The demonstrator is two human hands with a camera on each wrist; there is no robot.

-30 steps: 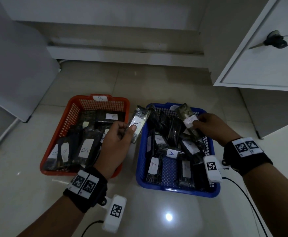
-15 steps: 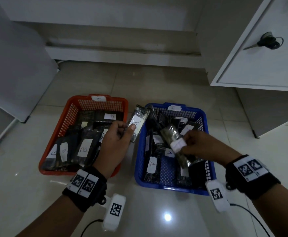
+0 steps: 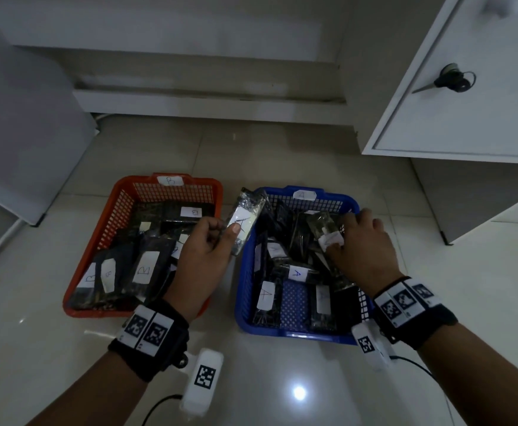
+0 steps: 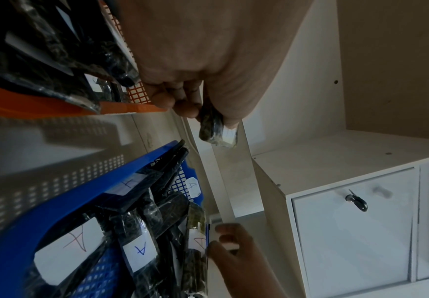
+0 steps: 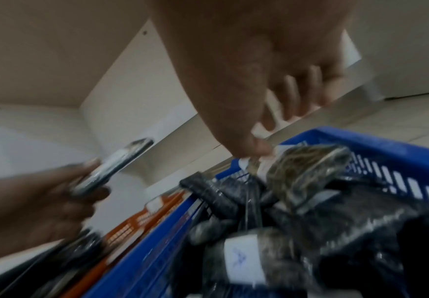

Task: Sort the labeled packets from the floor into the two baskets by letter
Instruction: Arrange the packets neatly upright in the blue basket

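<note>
An orange basket (image 3: 98, 229) tagged B holds several dark packets labelled B. Beside it on the right, a blue basket (image 3: 242, 290) tagged A holds several packets labelled A. My left hand (image 3: 230, 232) pinches a dark packet labelled A (image 3: 245, 219), upright over the gap between the baskets. That packet (image 4: 217, 129) also shows in the left wrist view. My right hand (image 3: 340, 241) is low over the blue basket's far right part. Its thumb and forefinger pinch the white label of another packet (image 3: 320, 226), which lies tilted on the pile. The right wrist view shows this packet (image 5: 305, 171) blurred.
A white cabinet with a key in its door (image 3: 454, 81) stands at the right, close to the blue basket. A white panel (image 3: 21, 133) leans at the left. A low wall ledge (image 3: 208, 103) runs behind. Glossy tiled floor (image 3: 282, 395) lies in front.
My right hand carried its packet from the basket's far side to its middle, then back toward the far right, lower onto the pile. My left hand has held its A packet in place.
</note>
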